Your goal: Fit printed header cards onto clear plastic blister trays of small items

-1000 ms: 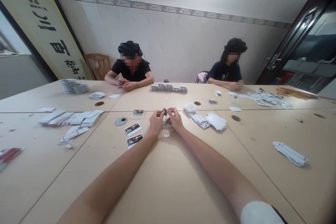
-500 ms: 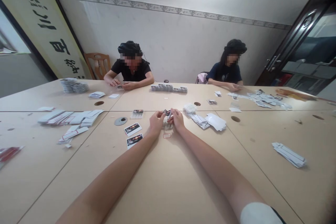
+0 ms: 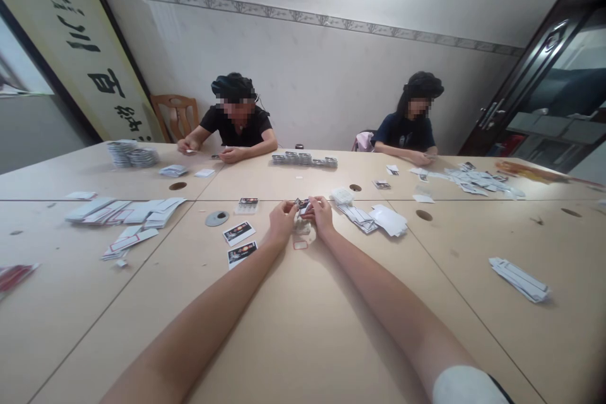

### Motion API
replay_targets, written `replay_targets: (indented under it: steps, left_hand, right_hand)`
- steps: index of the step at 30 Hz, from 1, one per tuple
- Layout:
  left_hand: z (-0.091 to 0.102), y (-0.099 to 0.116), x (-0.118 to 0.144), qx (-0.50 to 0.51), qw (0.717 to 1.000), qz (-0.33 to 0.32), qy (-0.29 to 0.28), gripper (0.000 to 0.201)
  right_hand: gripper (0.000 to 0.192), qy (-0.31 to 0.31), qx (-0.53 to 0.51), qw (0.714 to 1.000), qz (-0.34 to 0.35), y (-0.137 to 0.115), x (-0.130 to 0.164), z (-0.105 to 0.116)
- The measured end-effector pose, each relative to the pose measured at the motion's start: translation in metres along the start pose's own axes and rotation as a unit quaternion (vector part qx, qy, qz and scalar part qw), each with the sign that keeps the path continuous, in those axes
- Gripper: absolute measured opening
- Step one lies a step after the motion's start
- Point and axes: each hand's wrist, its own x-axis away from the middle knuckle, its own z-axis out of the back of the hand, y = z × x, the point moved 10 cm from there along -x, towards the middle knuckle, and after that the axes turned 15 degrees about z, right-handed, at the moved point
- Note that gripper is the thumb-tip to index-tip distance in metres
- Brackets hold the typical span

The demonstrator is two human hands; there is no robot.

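Head view: both arms reach fwd over a pale wood table [image 3: 303, 328], hands meeting near its middle.
Left hand [image 3: 282, 219]: fingers curled, pinching the left edge of a small dark-printed card [image 3: 302, 204], held just above the tabletop.
Right hand [image 3: 322, 213]: pinching the same card from the right side — thumb and fingertips closed on it, knuckles up.
Card position: between the two hands, raised off the table, tilted; print too small to read.
Under the hands: a small clear packet [image 3: 302, 226] lies on the table just below the card; a red-outlined label [image 3: 300, 245] sits just in front of it, nearer the camera.
Left of hands: two printed photo cards [image 3: 239, 233] lie flat, side by side; a grey disc [image 3: 216, 219] and a packed card sleeve [image 3: 247, 204] lie beyond them.
Right of hands: loose pile of white sleeves [image 3: 374, 218], near the right hand, not touching.
Far left: spread stacks of white sleeves [image 3: 127, 211].
Far right: another small stack of white strips [image 3: 519, 278], well apart.
Others: 2 ppl sit at the far side — person in black top [image 3: 235, 126], person in dark blue top [image 3: 407, 129], each w/ hands on the table over their own cards.
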Motion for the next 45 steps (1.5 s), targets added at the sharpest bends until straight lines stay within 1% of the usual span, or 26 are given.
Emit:
replay_targets:
  steps: [5, 11, 20, 30, 36, 45]
  left_hand:
    - [0.000, -0.001, -0.001, 0.000, 1.000, 0.006, 0.003, 0.025]
    - [-0.001, 0.001, 0.001, 0.000, 1.000, 0.005, -0.002, 0.025]
    - [0.000, 0.003, 0.004, -0.001, 1.000, 0.005, -0.008, 0.024]
    - [-0.003, 0.004, 0.005, 0.006, 1.000, 0.000, -0.023, 0.024]
    - [-0.006, 0.008, 0.007, 0.008, 0.999, -0.023, -0.037, 0.023]
    - [-0.009, 0.007, 0.003, -0.031, 0.998, -0.034, -0.050, 0.024]
  right_hand:
    - [0.031, -0.022, -0.007, 1.000, -0.018, 0.006, 0.000, -0.003]
    - [0.029, -0.025, -0.022, 0.999, -0.016, 0.007, -0.001, -0.005]
    - [0.029, 0.014, -0.042, 0.999, 0.012, 0.000, -0.002, 0.001]
    - [0.029, 0.051, -0.047, 0.997, 0.027, 0.002, -0.006, 0.009]
    - [0.028, 0.062, -0.040, 0.997, 0.019, 0.002, -0.005, 0.010]
    - [0.028, 0.061, -0.023, 0.998, 0.010, 0.004, -0.003, 0.012]
